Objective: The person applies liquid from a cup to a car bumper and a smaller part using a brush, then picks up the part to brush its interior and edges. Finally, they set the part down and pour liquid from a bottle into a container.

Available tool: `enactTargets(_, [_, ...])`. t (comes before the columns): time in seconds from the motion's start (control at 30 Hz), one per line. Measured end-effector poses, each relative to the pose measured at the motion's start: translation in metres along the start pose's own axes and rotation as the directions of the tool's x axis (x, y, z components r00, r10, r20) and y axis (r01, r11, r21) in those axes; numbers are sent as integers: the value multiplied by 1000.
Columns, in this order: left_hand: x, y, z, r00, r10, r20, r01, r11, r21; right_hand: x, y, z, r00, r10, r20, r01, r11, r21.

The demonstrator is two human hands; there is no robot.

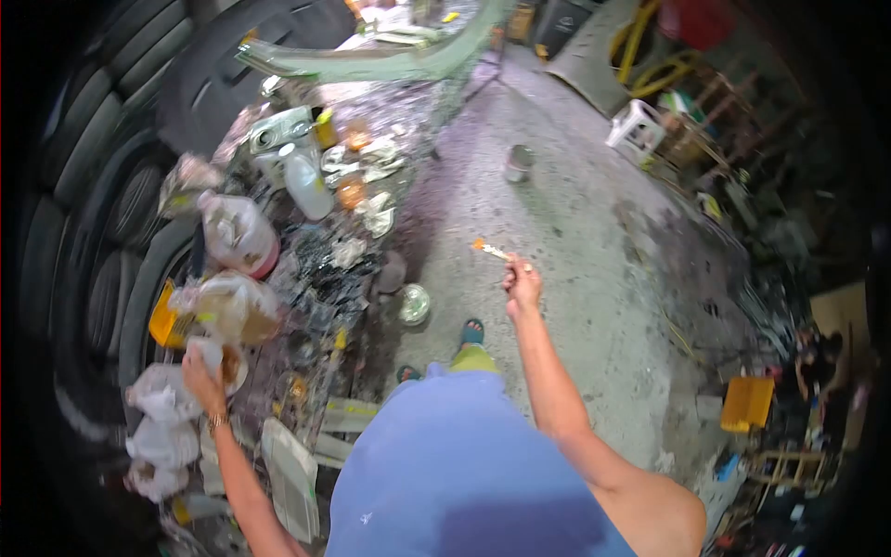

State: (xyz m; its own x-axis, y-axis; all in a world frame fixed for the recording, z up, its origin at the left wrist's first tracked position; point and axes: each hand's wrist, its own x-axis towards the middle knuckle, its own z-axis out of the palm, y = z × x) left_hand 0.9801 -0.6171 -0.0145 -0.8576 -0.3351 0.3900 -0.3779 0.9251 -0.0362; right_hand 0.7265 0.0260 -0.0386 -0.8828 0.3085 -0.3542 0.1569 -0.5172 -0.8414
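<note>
My right hand (522, 283) is raised over the floor, closed on a thin pale stick-like tool (495, 252) with an orange tip; whether it is a brush or a spatula is too small to tell. Over the cluttered bench at the left, my left hand (202, 379) has its fingers curled at a whitish plastic container (238, 369) with something amber inside. Just beyond that hand stands a clear jug of yellowish liquid (238, 308). Beside the jug is a yellow container (167, 317). Several white plastic bags (162, 392) lie close to my left wrist.
Farther along the bench are a jug with pink liquid (239, 234), a white bottle (306, 183), a metal can (281, 130) and crumpled black plastic (325, 269). A pale green curved panel (371, 63) spans the far end. On the floor stand a tin (519, 162) and a round container (414, 304).
</note>
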Motion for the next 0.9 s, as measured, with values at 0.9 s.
enactTargets(0.9, [-9,28,-9,977,-204,59,190,963,190,-33,61,-205,956,7,-292,-208,719,-663])
